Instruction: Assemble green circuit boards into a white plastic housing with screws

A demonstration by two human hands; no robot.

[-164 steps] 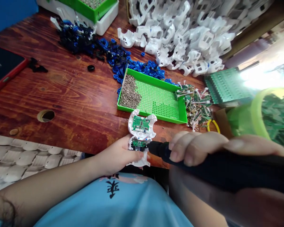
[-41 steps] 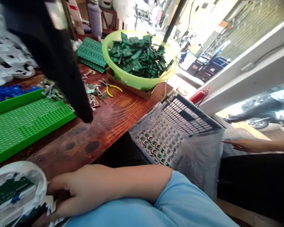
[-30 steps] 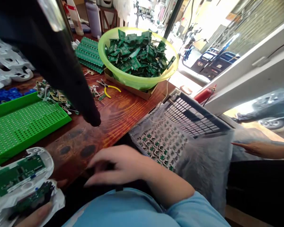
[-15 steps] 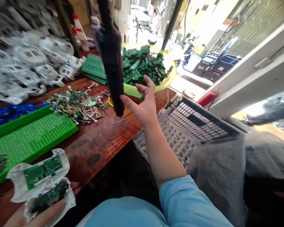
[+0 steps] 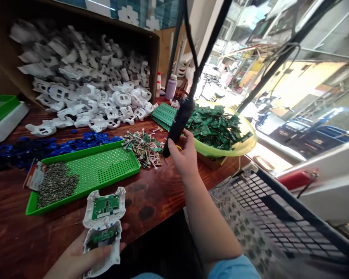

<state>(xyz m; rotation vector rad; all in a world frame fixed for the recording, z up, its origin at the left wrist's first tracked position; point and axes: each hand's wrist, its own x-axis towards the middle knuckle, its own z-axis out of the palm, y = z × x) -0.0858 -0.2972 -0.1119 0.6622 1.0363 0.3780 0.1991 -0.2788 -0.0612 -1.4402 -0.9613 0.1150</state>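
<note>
My left hand (image 5: 81, 254) is closed on an opened white plastic housing (image 5: 88, 221), low at the front edge of the table. Inside its upper half lies a green circuit board (image 5: 106, 206); the lower half holds another board and dark parts, partly behind my thumb. My right hand (image 5: 184, 155) wraps round the lower part of a black electric screwdriver (image 5: 178, 120), which hangs tilted from a cord. Its tip points down over the wooden table, beside a heap of small wired boards (image 5: 145, 149).
A green perforated tray (image 5: 90, 166) holds a pile of screws (image 5: 58, 182). Behind it lie blue parts (image 5: 75, 145) and a box of white shells (image 5: 99, 85). A yellow basin (image 5: 247, 141) of green boards stands right, above a grey crate (image 5: 273, 201) beside the table.
My right hand has gone from open beside the screwdriver to gripping it, and the tool now tilts. The view has turned left and up. The housing stays in my left hand.
</note>
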